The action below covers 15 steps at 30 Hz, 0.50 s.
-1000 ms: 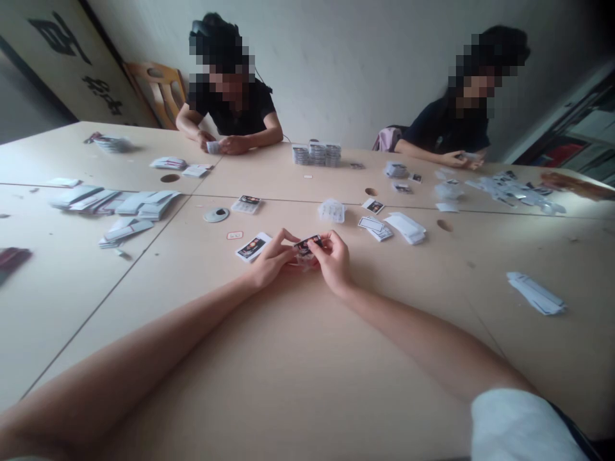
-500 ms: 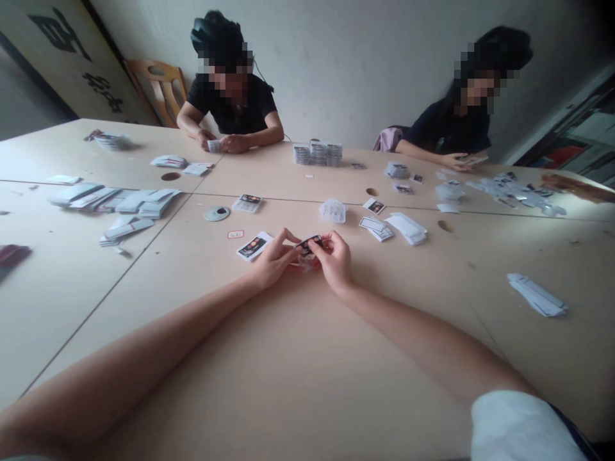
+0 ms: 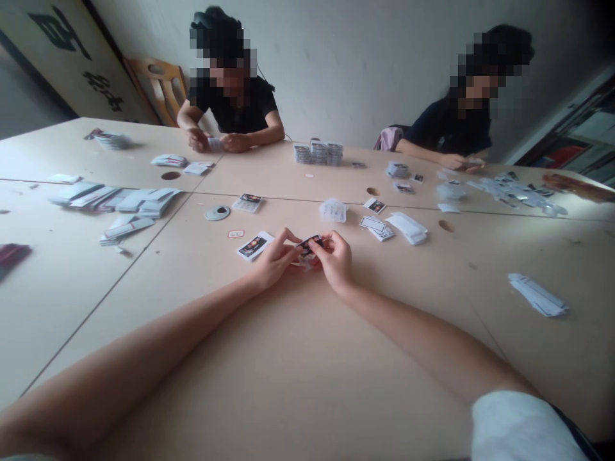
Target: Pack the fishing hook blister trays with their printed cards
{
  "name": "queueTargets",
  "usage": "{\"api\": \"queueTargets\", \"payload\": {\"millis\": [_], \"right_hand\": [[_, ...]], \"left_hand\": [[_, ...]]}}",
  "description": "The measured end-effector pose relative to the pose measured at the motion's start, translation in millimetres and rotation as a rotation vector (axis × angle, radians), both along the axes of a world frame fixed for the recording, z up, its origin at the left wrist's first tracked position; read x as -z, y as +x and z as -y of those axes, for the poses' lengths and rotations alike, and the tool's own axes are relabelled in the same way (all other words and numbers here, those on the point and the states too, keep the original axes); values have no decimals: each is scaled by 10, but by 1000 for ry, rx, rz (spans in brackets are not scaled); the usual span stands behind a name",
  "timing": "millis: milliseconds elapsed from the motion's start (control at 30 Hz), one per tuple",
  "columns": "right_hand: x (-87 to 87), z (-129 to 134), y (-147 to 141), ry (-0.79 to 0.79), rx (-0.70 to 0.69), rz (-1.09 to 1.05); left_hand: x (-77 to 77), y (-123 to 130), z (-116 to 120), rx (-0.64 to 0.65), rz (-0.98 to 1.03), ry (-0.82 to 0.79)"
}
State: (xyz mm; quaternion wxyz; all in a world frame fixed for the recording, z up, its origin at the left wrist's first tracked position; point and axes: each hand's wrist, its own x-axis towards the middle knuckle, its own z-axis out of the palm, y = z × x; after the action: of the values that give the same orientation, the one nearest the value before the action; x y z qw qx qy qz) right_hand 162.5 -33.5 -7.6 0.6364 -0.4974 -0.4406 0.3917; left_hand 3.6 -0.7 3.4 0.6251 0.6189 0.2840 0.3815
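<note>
Near the middle of the table, my left hand (image 3: 275, 259) and my right hand (image 3: 336, 261) meet around a small dark printed card (image 3: 310, 244). Both hands are closed on it, thumbs on its face. Clear material shows under the card between the fingers, too small to make out. Just left of my left hand lie printed cards with white borders (image 3: 253, 246). Beyond my hands stand a clear plastic box (image 3: 333, 210) and a small stack of packs with a dark printed top (image 3: 248, 203). A red-edged label (image 3: 236, 234) lies flat nearby.
White-bordered slips (image 3: 377, 228) and a white stack (image 3: 407, 228) lie to the right, more strips (image 3: 538, 295) farther right. Piles of white packets (image 3: 115, 200) cover the left. Stacked small boxes (image 3: 318, 153) stand at the back. Two people sit opposite, handling small items.
My hands and the card have hardly moved. Across the table, the left person's hands have shifted slightly around a white item, and the right person's hands have changed position around a small object.
</note>
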Motion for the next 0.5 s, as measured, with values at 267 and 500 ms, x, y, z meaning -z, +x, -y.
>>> {"api": "queueTargets", "payload": {"millis": [267, 500], "right_hand": [[-13, 13, -2, -14, -7, -7], [-7, 7, 0, -14, -6, -9]], "left_hand": [[-2, 5, 5, 7, 0, 12], [-24, 11, 15, 0, 7, 7]]}}
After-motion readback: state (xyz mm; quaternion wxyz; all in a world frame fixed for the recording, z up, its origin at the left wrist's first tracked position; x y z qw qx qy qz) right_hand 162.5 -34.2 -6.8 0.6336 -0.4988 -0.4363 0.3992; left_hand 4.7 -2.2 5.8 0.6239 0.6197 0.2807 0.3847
